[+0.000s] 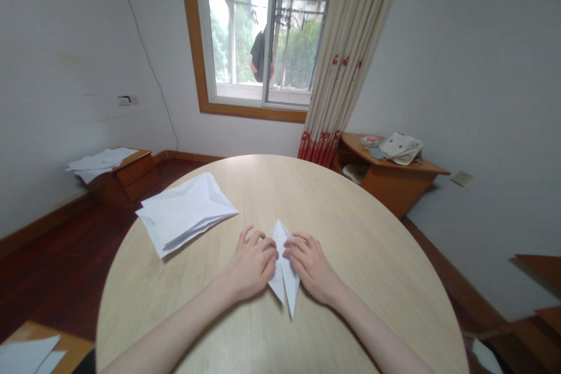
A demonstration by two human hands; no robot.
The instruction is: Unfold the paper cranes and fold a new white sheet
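A piece of white folded paper lies on the round table, its single point away from me and two narrow split points towards me. My left hand rests on its left edge, fingers bent and pressing on the paper. From the other side, my right hand holds down the right edge with curled fingertips. Between the hands a centre slit runs down the lower half of the paper. The fingers cover parts of both side edges.
A stack of creased white sheets lies on the left of the round wooden table. Behind stand a small cabinet with papers and a corner desk with a cloth bag. A curtain hangs beside the window.
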